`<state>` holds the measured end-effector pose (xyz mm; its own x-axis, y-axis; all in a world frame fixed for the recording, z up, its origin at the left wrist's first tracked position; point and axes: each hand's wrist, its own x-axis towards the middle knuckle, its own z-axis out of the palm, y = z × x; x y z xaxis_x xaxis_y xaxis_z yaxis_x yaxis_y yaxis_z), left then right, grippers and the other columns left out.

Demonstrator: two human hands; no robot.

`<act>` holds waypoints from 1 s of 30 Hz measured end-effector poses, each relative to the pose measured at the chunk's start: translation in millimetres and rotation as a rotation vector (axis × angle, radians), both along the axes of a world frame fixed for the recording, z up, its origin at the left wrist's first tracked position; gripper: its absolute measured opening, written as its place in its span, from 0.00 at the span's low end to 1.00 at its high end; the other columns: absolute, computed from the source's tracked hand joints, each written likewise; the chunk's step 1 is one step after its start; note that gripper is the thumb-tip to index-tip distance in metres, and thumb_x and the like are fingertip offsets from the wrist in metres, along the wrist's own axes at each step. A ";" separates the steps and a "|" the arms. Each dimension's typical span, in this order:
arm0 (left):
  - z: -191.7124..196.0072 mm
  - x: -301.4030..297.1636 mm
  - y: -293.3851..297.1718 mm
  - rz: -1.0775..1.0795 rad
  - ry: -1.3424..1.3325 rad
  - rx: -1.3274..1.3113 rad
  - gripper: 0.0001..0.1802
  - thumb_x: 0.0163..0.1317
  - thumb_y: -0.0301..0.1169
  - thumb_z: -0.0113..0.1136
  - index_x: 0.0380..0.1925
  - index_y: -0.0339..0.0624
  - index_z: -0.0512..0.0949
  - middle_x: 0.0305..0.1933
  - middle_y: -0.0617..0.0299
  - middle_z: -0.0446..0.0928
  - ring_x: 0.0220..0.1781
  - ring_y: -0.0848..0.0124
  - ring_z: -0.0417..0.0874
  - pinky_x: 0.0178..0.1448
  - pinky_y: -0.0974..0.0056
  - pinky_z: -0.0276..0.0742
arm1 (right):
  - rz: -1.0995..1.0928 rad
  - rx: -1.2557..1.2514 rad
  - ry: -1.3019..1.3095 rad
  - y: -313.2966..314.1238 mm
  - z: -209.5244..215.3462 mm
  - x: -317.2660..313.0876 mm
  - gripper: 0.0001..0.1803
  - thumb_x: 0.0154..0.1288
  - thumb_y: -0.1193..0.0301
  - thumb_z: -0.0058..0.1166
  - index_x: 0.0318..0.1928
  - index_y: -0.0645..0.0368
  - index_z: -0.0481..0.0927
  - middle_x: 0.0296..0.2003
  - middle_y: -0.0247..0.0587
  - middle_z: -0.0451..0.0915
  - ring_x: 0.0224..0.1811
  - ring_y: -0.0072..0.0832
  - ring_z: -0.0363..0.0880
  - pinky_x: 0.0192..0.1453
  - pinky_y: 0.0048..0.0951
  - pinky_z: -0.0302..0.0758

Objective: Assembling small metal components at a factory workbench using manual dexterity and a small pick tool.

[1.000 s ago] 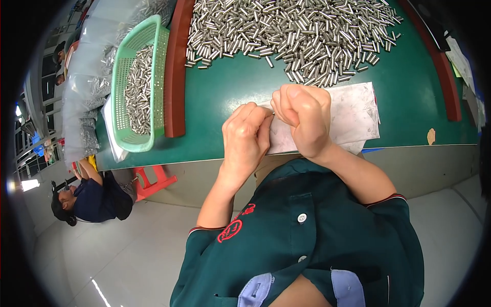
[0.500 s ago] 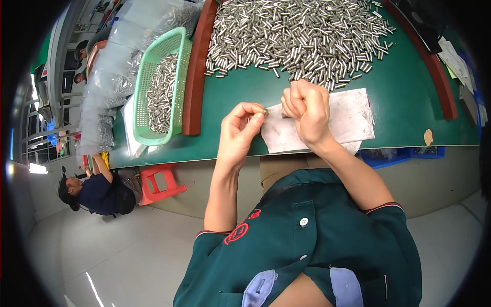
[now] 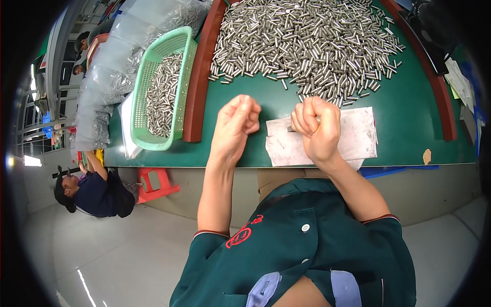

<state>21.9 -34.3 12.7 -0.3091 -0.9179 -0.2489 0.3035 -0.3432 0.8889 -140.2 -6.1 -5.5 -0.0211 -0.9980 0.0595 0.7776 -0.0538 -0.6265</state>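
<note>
A large heap of short metal pins (image 3: 307,41) covers the far part of the green table (image 3: 245,148). My left hand (image 3: 236,125) is closed above the table, left of a smudged white cloth (image 3: 353,130); what its fingers hold, if anything, is hidden. Over the cloth, my right hand (image 3: 319,128) is curled into a fist. The end of a metal pin (image 3: 291,129) sticks out from its left side. The two hands are apart.
Dark red rails (image 3: 197,102) border the heap left and right. Beyond the left rail stand a green basket (image 3: 179,120) of pins and clear bags (image 3: 110,71) of metal parts. A red stool (image 3: 158,187) and another person (image 3: 99,192) are at the left.
My left hand has moved away from the cloth's left edge, its fingers curling into a fist. My right hand has shifted slightly right and nearer to me, still closed.
</note>
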 end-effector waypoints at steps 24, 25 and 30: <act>-0.7 -12.9 20.5 -0.269 -0.914 -0.864 0.06 0.42 0.21 0.63 0.25 0.37 0.79 0.15 0.61 0.67 0.17 0.72 0.66 0.21 0.68 0.60 | -0.010 0.000 0.067 0.1 3.5 -1.7 0.21 0.62 0.67 0.29 0.10 0.53 0.53 0.08 0.28 0.51 0.11 0.17 0.43 0.17 0.22 0.45; -4.2 -10.4 24.9 -0.273 -0.928 -0.877 0.07 0.42 0.20 0.63 0.25 0.36 0.79 0.15 0.62 0.67 0.17 0.74 0.65 0.21 0.70 0.59 | -0.009 0.006 0.068 -0.2 2.4 -1.9 0.21 0.62 0.67 0.29 0.10 0.53 0.53 0.08 0.28 0.51 0.11 0.17 0.43 0.17 0.22 0.45; 2.1 -14.2 33.5 -0.179 -1.017 -0.709 0.08 0.42 0.20 0.61 0.26 0.37 0.76 0.16 0.61 0.68 0.16 0.72 0.67 0.20 0.67 0.62 | 0.019 0.032 -0.046 -2.0 -2.7 -4.4 0.19 0.58 0.72 0.30 0.10 0.56 0.53 0.08 0.29 0.52 0.11 0.15 0.45 0.16 0.21 0.44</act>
